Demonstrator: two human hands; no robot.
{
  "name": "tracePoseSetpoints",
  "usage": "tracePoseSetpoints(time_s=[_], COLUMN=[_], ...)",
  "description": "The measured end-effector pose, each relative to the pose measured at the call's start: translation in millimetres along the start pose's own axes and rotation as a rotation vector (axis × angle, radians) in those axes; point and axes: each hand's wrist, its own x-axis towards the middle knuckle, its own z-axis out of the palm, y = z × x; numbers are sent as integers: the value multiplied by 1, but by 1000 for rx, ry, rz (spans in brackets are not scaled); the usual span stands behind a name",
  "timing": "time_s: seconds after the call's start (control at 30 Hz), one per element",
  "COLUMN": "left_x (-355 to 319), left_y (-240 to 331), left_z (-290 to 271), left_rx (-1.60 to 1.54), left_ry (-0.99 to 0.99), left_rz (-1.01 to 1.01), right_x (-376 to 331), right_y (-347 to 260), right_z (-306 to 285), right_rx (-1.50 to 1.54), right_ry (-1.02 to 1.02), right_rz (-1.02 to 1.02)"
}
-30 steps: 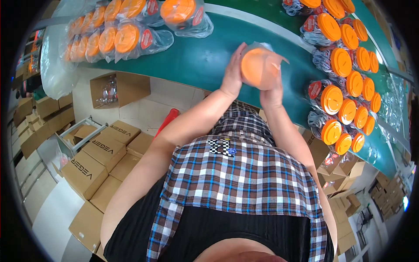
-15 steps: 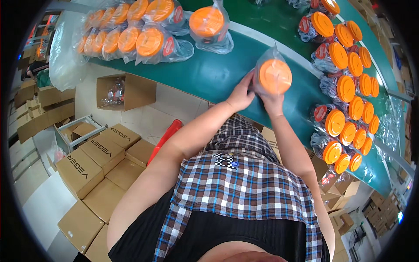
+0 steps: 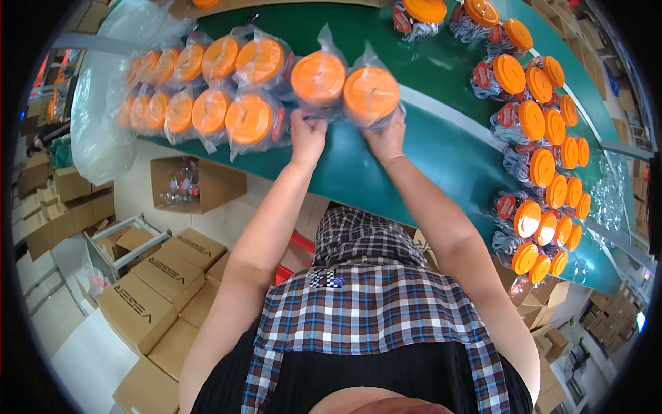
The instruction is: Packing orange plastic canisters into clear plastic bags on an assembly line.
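Orange-lidded jars sit just past both grips, one to each hand

Plaid cloth (image 3: 372,310) lies nearest, at the person's waist, with both bare forearms running up from it toward the green desk (image 3: 441,145). Brown cartons (image 3: 138,303) are stacked on the floor to the left, below the desk's near edge.

At that edge the left hand (image 3: 308,134) is closed narrow, its fingers pinching the loose clear wrap at the near foot of the left jar (image 3: 318,78). The right hand (image 3: 388,136) does the same at the foot of the right jar (image 3: 371,95); how firmly either pinch bites I cannot tell, as the fingertips are tucked under the wrap. Each jar lies straight ahead of its own hand, on the far side of the grip, so neither hand is nearer than the other. Both jars stand upright on the desk, lids facing the camera, long axis vertical, and they touch side by side.

Just left of them, the bagged jars (image 3: 207,90) form two rows of the same kind, the nearest one just beside the left jar. Farther off, along the desk's right rim, the unbagged jars (image 3: 545,165) stand in a long curving band, well apart from both hands.
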Motion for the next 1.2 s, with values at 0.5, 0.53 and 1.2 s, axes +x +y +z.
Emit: tracePoseSetpoints(time_s=[0.5,0.53,1.2], left_x=[-35,-33,90], left_y=[214,273,561], left_z=[-98,-109,-8], left_rx=[138,62,423], left_ry=[-881,-850,-531], left_rz=[101,387,791], right_x=[-39,-54,-183], right_y=[-18,-11,-44], right_z=[-56,-64,-134], right_rx=[-109,-108,57], right_ry=[-94,-120,-345], right_rz=[-52,14,529])
